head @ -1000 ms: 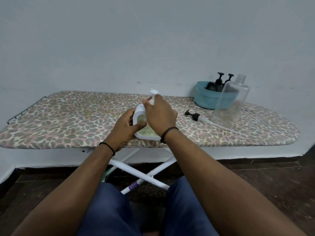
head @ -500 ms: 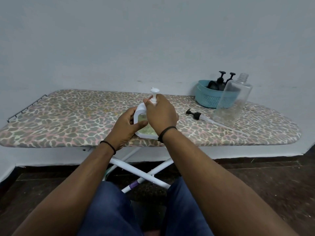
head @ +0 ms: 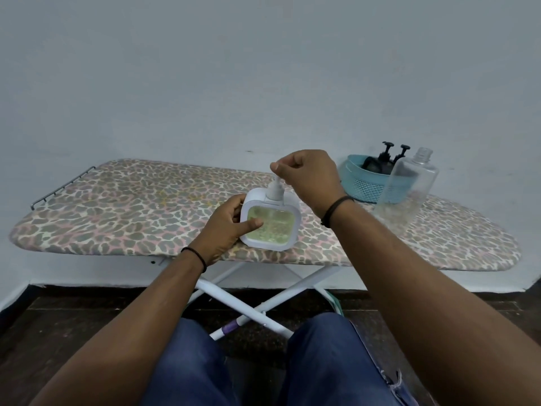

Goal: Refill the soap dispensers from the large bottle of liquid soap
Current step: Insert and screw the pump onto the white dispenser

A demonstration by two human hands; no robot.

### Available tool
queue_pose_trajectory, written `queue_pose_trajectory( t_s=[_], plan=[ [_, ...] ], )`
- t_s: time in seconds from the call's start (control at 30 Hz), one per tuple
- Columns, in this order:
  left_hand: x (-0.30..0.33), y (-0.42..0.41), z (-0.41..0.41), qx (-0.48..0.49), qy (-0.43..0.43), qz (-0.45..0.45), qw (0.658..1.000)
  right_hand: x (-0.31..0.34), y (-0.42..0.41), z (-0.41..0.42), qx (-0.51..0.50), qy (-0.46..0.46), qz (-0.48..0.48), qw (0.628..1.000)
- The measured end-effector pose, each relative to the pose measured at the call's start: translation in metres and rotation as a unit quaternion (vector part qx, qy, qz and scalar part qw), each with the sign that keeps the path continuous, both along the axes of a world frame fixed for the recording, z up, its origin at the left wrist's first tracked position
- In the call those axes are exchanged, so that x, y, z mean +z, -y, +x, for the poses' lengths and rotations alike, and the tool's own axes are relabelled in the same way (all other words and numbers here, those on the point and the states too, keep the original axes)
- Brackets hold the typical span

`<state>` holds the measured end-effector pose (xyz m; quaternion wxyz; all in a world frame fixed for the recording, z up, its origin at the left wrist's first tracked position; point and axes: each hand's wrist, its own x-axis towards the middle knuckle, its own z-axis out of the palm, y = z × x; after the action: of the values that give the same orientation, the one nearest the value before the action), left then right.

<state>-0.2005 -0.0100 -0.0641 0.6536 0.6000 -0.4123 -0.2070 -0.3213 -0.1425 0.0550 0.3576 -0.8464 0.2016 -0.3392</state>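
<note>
The right hand point(head: 307, 177) had gone up from the soap dispenser point(head: 270, 222), fingers curled, pinching the white pump top point(head: 275, 189) above it. The left hand point(head: 227, 227) held the dispenser's left side on the ironing board point(head: 117, 206).

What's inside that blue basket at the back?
The blue basket holds dark bottles with two black pump tops sticking up. Its wall and the clear bottle hide anything lower.

Bare forearms, no sleeves. Thin black band round the wrist of the left hand point(head: 225, 227); a like band behind the right hand point(head: 310, 177). Blue jeans point(head: 187, 367) on both legs.
</note>
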Motion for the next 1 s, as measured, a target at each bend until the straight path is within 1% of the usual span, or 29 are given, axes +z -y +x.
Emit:
queue_pose_trajectory(
  t_s=[0.07,0.3,0.53,0.7,0.83,0.87,0.93,0.97,1.0],
  plan=[
    [0.000,0.000,0.000,-0.002,-0.001,-0.001,1.000,0.003,0.004,0.001,0.010,-0.011,-0.008,1.000],
    [-0.001,-0.001,0.001,-0.005,-0.024,0.003,1.000,0.008,0.010,-0.002,0.081,-0.044,0.040,0.995],
    [-0.002,-0.002,0.001,-0.007,-0.024,0.004,1.000,0.013,0.019,-0.005,0.142,-0.078,0.048,0.986],
    [-0.002,-0.001,0.000,-0.008,-0.018,0.001,1.000,0.015,0.019,-0.008,0.152,-0.094,0.052,0.982],
    [-0.002,-0.001,0.001,-0.013,-0.016,-0.003,1.000,0.008,0.020,-0.013,0.151,-0.087,0.088,0.981],
    [-0.003,-0.001,0.002,-0.014,-0.015,-0.003,1.000,0.005,0.021,-0.016,0.157,-0.101,0.088,0.979],
    [-0.004,-0.001,0.003,-0.015,-0.012,-0.005,1.000,-0.001,0.023,-0.021,0.174,-0.165,0.072,0.968],
    [-0.004,-0.001,0.003,-0.015,-0.009,-0.007,1.000,-0.004,0.022,-0.022,0.174,-0.201,0.036,0.963],
    [-0.004,-0.001,0.005,-0.016,-0.006,-0.008,1.000,-0.006,0.022,-0.023,0.167,-0.229,-0.021,0.959]
  ],
)
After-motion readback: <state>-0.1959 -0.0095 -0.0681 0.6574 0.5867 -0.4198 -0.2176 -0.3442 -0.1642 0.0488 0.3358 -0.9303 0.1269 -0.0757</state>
